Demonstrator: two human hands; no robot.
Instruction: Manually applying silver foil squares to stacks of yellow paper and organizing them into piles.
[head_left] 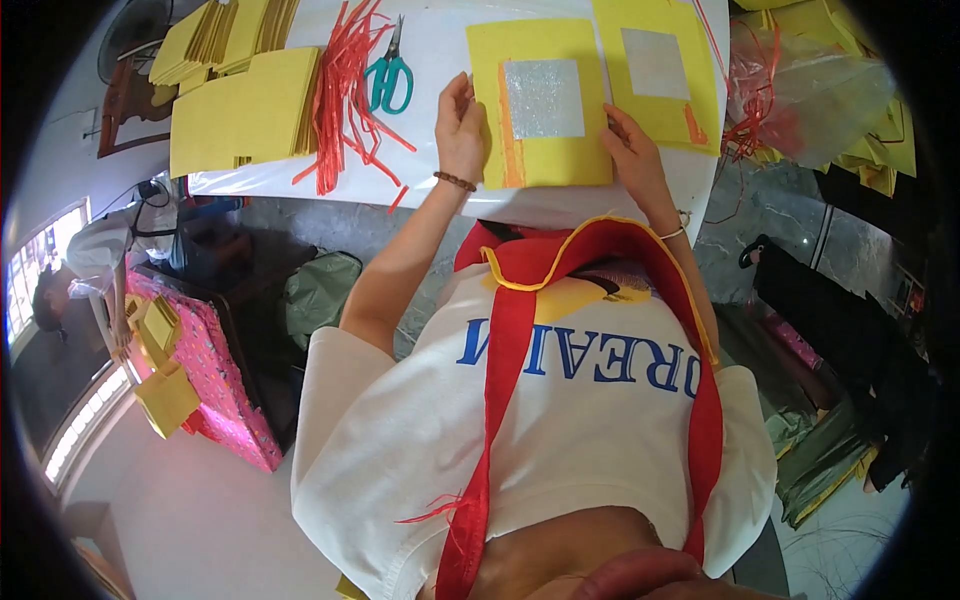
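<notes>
A yellow paper stack (545,160) lies flat on the white table in front of me, with a silver foil square (545,98) and an orange stripe on its top sheet. My left hand (462,130) presses against the stack's left edge with curled fingers. At the right edge my right hand (632,150) grips the side, its fingertips bent near the paper. The two hands hold the stack between them. A second yellow paper stack (655,110) with a silver square and an orange mark lies just right of it, apart from my fingers.
Teal-handled scissors (390,82) and a bundle of red plastic strips (343,100) lie left of my hands. Several folded yellow stacks (245,110) fill the table's left end. A clear plastic bag (815,100) is at the right. Another person (100,250) is beside a pink-covered table (220,370).
</notes>
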